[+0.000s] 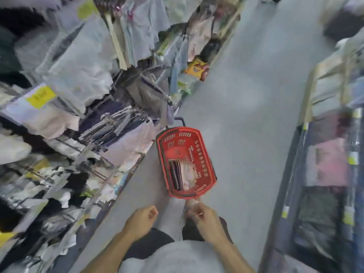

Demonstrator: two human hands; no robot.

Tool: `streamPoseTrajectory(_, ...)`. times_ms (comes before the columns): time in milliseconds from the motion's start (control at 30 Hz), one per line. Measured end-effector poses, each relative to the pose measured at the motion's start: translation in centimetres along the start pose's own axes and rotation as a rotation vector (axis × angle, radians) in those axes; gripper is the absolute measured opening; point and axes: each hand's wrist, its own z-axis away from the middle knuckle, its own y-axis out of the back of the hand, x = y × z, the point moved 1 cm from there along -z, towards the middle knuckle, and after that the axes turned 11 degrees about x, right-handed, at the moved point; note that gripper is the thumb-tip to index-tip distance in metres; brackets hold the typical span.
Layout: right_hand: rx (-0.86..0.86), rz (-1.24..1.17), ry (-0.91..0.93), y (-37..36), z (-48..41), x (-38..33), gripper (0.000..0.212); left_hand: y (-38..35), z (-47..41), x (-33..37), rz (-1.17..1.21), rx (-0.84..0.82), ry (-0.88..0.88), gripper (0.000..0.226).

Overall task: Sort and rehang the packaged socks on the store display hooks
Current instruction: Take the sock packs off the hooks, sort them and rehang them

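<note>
We still have sock packs (182, 174) in the red basket (204, 154) at 12 o'clock; our left hand (140, 220) is curled up holding nothing, and our right hand (204, 218) pinches something small we cannot make out.

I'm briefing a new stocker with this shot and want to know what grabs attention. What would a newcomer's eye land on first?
First the red basket on the aisle floor just ahead of the person, with a few sock packs lying at its near end. Next the crowded display hooks of packaged goods along the left. Nearest the camera, the left hand is curled and seems empty, while the right hand pinches something small and blurred.
</note>
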Motion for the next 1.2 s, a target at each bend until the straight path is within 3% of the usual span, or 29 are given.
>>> streamPoseTrajectory(100, -0.085, 0.078, -0.019, 1.5, -2.8, 3.2, 0.013, -3.1, -2.3, 0.9, 0.145, -0.074, 0.240, 0.023)
streamPoseTrajectory(200, -0.168, 0.108, 0.009, 3.0, -7.0, 5.5, 0.011, -5.6, -5.6, 3.1, 0.268, -0.062, 0.400, 0.018)
streamPoseTrajectory(333, -0.225, 0.115, -0.071, 3.3, -14.2, 8.0, 0.019, -10.0, -11.7, 5.1, 0.475, -0.101, 0.512, 0.018)
streamPoseTrajectory(400, -0.190, 0.083, -0.138, 1.9, -18.3, 9.7, 0.026, -13.2, -15.4, 4.8, 0.491, -0.114, 0.478, 0.029)
streamPoseTrajectory(467, -0.182, 0.089, -0.169, -0.5, -22.8, 11.8, 0.018, -16.4, -19.4, 4.3, 0.445, -0.132, 0.439, 0.032)
streamPoseTrajectory(500, -0.182, 0.112, -0.167, -2.1, -25.2, 13.3, 0.013, -17.8, -21.6, 4.4, 0.422, -0.142, 0.420, 0.031)
streamPoseTrajectory(600, -0.128, 0.154, -0.181, -8.2, -33.1, 18.0, 0.027, -21.4, -28.9, 4.9, 0.342, -0.183, 0.354, 0.019)
streamPoseTrajectory(800, -0.058, 0.117, -0.237, -20.8, -46.5, 24.7, 0.049, -30.3, -44.0, 3.0, 0.252, -0.127, 0.271, 0.022)
streamPoseTrajectory(1000, 0.081, 0.123, -0.210, -27.2, -53.3, 28.7, 0.044, -35.5, -52.8, 1.3, 0.355, 0.008, 0.280, 0.029)
streamPoseTrajectory(1200, 0.009, 0.095, -0.219, -30.0, -56.2, 30.7, 0.047, -39.2, -57.0, 0.2, 0.238, -0.063, 0.336, 0.068)
